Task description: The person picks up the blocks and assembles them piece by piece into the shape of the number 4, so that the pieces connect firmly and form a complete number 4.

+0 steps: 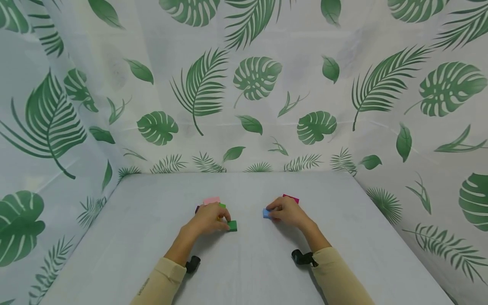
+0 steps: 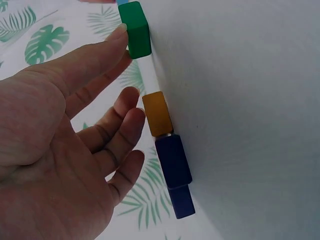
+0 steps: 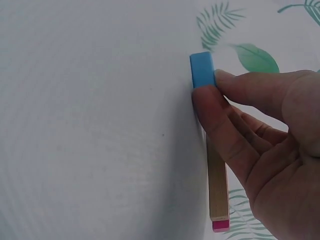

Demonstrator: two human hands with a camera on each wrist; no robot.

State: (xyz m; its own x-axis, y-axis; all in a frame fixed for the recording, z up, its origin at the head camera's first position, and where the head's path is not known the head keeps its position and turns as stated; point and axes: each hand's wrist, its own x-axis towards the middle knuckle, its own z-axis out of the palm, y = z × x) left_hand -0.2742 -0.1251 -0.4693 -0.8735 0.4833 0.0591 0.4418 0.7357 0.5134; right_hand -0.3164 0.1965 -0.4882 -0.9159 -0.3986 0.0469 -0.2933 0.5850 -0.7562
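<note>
My left hand (image 1: 209,218) pinches a green block (image 1: 233,225) between thumb and forefinger, the other fingers loosely bent. In the left wrist view, an orange block (image 2: 157,114) and two dark blue blocks (image 2: 173,161) line up beyond those fingers. My right hand (image 1: 288,211) holds a light blue block (image 1: 266,213) with its thumb and fingertips. Behind that hand, a magenta block (image 1: 291,198) is partly covered. The right wrist view shows a long wood-coloured piece (image 3: 217,187) past the fingers, with a magenta end (image 3: 220,226) below it.
Pink (image 1: 212,200) and light green (image 1: 223,205) blocks lie behind my left hand, partly hidden by it. A white cloth covers the table (image 1: 248,267). Leaf-printed curtains (image 1: 263,140) stand along its back and sides. Each wrist carries a small black camera (image 1: 302,257).
</note>
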